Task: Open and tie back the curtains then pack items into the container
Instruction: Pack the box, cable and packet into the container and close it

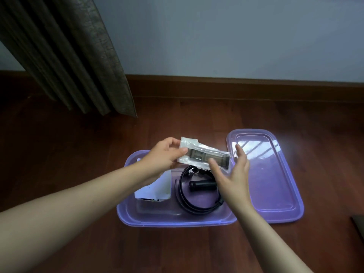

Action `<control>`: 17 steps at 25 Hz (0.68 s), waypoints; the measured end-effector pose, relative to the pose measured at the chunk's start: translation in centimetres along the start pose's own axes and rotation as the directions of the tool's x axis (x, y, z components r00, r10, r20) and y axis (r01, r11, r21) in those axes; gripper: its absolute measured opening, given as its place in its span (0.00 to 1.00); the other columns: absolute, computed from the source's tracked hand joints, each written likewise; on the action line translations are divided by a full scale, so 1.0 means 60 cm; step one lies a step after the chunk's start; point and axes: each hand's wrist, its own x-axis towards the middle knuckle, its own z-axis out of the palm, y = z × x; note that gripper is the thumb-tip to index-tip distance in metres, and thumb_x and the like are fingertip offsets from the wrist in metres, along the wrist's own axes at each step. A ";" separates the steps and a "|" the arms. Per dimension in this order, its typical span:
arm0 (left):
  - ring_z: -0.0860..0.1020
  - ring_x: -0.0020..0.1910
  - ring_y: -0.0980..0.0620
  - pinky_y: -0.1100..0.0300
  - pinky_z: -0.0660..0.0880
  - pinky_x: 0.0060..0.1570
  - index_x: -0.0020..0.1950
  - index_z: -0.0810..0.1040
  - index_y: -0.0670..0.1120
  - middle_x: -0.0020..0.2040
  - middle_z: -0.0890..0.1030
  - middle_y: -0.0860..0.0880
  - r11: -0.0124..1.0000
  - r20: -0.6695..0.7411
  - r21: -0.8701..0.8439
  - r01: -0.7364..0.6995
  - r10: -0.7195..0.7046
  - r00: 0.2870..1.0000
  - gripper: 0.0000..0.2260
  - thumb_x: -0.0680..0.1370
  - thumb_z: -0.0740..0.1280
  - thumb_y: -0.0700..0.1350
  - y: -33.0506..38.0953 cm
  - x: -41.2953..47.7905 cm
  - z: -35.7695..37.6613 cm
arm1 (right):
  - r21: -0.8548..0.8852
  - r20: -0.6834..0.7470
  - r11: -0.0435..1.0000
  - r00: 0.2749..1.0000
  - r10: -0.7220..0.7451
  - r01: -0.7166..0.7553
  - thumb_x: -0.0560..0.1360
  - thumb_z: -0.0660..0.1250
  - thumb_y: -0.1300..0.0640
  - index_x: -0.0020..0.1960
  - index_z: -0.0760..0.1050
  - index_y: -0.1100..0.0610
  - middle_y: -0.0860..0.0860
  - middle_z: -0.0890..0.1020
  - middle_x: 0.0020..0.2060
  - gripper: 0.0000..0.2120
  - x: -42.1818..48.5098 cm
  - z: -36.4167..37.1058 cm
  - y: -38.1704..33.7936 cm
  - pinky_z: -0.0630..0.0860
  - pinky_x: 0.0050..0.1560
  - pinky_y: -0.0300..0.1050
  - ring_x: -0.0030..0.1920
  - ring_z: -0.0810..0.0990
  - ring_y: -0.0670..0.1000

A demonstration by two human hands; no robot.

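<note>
The left hand [165, 154] pinches one end of a clear packet [204, 156] between thumb and fingers and holds it roughly level. The right hand [234, 172] is spread with straight fingers at the packet's other end. Its thumb touches or nearly touches the edge, I cannot tell which, and it grips nothing. The packet, with something dark inside, hangs just above the purple container [177, 221] on the floor [177, 253]. Inside the container lie a coiled black cable [189, 203], a short black cylinder [202, 185] and a white wrapper [155, 188]. The lid [275, 184] lies flat just beside the container on its right. To do this step well, I judge the packet should go down flat over the coil. The right hand can steady the loose end clear of the rim, leaving room for the lid to seat. The curtain [69, 56] hangs gathered at the upper left.
</note>
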 end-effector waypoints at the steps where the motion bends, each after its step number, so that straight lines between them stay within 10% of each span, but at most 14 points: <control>1: 0.75 0.38 0.55 0.67 0.76 0.34 0.48 0.71 0.45 0.43 0.78 0.46 0.997 -0.032 -0.066 0.044 -0.046 0.998 0.02 0.78 0.64 0.40 -0.010 -0.001 0.005 | -0.141 -0.042 0.985 0.993 -0.107 0.100 0.72 0.71 0.51 0.72 0.59 0.54 0.46 0.61 0.64 0.34 -0.008 0.005 0.001 0.58 0.66 0.39 0.67 0.61 0.45; 5: 0.73 0.37 0.55 0.68 0.77 0.34 0.49 0.72 0.44 0.42 0.75 0.48 0.966 -0.163 -0.221 0.131 -0.169 0.972 0.01 0.79 0.63 0.41 -0.037 -0.003 0.012 | 0.107 -0.058 0.974 0.977 0.206 -0.199 0.73 0.69 0.48 0.65 0.60 0.53 0.48 0.65 0.59 0.27 -0.043 0.037 -0.006 0.69 0.54 0.38 0.54 0.74 0.45; 11: 0.79 0.44 0.51 0.65 0.79 0.44 0.52 0.74 0.41 0.50 0.80 0.41 0.981 -0.046 -0.036 0.192 -0.194 0.980 0.06 0.80 0.62 0.43 -0.056 -0.002 0.013 | 0.687 0.218 0.568 0.874 0.434 -0.453 0.78 0.64 0.60 0.60 0.66 0.59 0.50 0.80 0.46 0.13 -0.030 0.050 0.002 0.77 0.44 0.35 0.45 0.81 0.46; 14: 0.80 0.53 0.47 0.57 0.77 0.55 0.53 0.76 0.42 0.55 0.81 0.40 0.961 -0.028 0.226 0.158 -0.156 0.987 0.08 0.79 0.63 0.45 -0.065 0.004 -0.001 | 0.717 0.215 0.483 0.819 0.531 -0.502 0.77 0.64 0.64 0.55 0.67 0.60 0.52 0.79 0.41 0.09 -0.029 0.056 0.018 0.79 0.41 0.34 0.42 0.79 0.47; 17: 0.75 0.56 0.51 0.62 0.69 0.54 0.59 0.75 0.45 0.57 0.78 0.49 0.681 -0.052 0.729 -0.071 0.158 0.986 0.11 0.78 0.63 0.44 -0.078 0.004 -0.030 | 0.733 0.206 0.424 0.767 0.608 -0.532 0.77 0.64 0.65 0.55 0.66 0.61 0.53 0.78 0.40 0.09 -0.025 0.061 0.041 0.80 0.39 0.32 0.41 0.79 0.47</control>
